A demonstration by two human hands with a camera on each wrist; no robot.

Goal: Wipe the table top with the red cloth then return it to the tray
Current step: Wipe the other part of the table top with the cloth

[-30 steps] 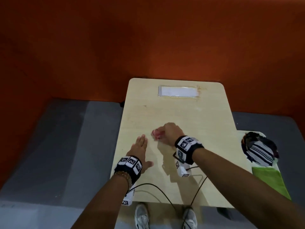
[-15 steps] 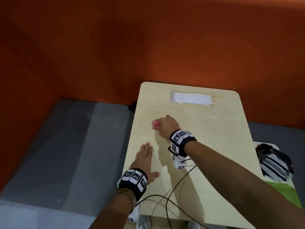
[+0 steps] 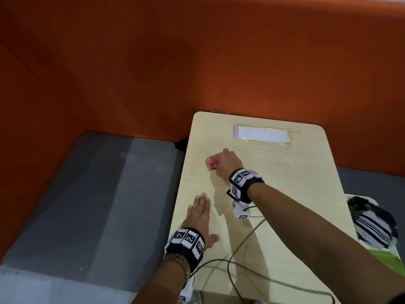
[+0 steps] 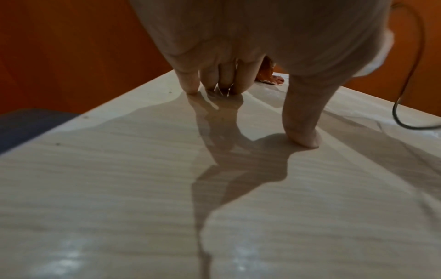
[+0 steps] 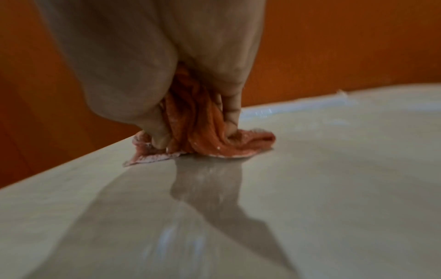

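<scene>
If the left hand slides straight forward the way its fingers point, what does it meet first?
Probably the red cloth gripped by the right hand. The left hand lies flat on the table top, fingers pointing toward it, with bare wood between. It might instead pass just left; the line is close.

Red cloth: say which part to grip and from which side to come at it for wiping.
Grip the red cloth by its bunched-up middle, coming from above. It lies crumpled on the table top, folds gathered upward and edges splayed flat, so the raised bundle gives fingers purchase. The right hand holds it this way already; the left hand rests flat on the table top.
</scene>
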